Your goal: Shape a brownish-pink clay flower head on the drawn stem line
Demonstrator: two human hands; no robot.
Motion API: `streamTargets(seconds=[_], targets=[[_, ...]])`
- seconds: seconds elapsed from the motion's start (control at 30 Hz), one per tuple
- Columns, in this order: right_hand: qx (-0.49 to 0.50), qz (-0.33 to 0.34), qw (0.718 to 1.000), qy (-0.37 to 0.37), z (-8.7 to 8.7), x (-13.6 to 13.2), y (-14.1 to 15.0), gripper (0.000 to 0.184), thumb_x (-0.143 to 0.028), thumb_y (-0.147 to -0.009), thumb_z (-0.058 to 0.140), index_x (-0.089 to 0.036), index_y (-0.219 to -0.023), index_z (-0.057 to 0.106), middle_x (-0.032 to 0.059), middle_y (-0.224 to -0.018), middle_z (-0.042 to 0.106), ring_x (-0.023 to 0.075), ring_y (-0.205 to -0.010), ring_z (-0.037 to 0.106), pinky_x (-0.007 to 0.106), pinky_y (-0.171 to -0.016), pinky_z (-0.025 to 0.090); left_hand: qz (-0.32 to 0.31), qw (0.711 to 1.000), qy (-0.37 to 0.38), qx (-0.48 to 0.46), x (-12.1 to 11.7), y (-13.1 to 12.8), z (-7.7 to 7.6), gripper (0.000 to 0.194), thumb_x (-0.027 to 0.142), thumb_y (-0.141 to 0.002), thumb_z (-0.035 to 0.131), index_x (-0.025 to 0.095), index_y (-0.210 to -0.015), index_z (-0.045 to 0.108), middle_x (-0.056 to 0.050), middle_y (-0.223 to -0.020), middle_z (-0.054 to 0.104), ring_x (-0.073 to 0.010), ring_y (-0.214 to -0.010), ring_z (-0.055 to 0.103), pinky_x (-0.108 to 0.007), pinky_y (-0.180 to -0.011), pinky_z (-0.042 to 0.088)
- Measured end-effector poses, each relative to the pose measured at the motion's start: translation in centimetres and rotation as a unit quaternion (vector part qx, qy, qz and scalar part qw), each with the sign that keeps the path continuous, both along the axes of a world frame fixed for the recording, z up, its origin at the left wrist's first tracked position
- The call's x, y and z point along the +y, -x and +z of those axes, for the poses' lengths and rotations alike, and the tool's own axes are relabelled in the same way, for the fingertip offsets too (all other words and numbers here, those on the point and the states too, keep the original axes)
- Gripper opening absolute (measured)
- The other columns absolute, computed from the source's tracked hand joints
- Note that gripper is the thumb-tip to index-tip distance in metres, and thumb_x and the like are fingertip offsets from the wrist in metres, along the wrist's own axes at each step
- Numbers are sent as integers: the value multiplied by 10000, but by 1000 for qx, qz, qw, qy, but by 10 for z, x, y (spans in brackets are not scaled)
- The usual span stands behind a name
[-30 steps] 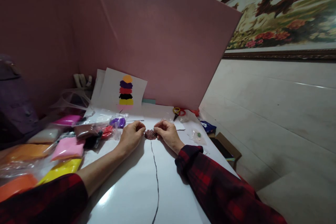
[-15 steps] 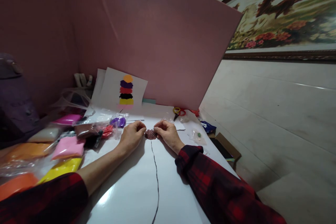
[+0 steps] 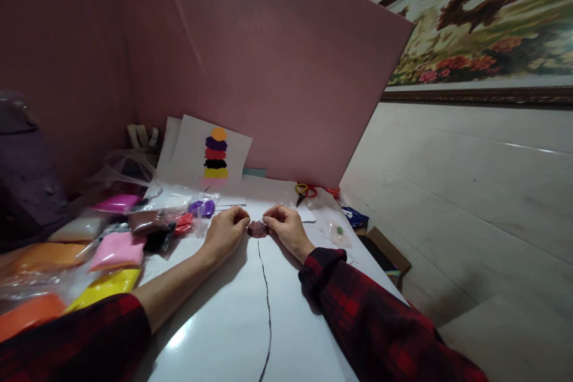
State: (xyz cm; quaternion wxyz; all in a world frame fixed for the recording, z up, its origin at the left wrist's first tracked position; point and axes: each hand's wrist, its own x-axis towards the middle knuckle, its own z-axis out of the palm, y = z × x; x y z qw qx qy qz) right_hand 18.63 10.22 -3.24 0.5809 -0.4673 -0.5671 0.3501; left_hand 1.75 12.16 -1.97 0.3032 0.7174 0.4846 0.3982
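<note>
Seen from my end, the white work surface (image 3: 215, 328) fills the middle, with my left hand (image 3: 226, 231) left of the black line (image 3: 268, 299) and my right hand (image 3: 285, 228) right of it, thumbs and forefingers seemingly pinching opposite edges. The ridged brown piece (image 3: 257, 230) sits between them at the line's far end, about equally near both; fingers hide its ends, so can't really call its long axis.

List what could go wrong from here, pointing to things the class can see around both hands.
The left hand and right hand are at opposite sides of the ridged brown piece; uneven pressure might misshape it.
The thin black line runs just below it; a slipping finger could disturb that.
The left sleeve is close to the yellow packet and might drag it.
</note>
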Motion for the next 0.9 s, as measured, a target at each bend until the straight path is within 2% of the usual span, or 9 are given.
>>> streamTargets(seconds=[0.37, 0.9], targets=[[27, 1, 1000, 3, -5, 4, -1, 120, -259, -659, 699, -163, -698, 637, -29, -563, 568, 94, -491, 488, 223, -475, 413, 11, 1000, -3, -3, -1, 0, 0, 134, 288, -717, 507, 208, -698, 613, -20, -715, 669, -192, -724, 597, -293, -681, 429], [10, -5, 1000, 6, -4, 5, -1, 127, -271, -668, 689, -166, -682, 619, -50, -507, 522, 91, -451, 456, 217, -439, 378, -2, 1000, -1, -31, 1, 0, -4, 128, 285, -709, 507, 208, -693, 608, -18, -721, 667, -190, -726, 603, -289, -680, 435]])
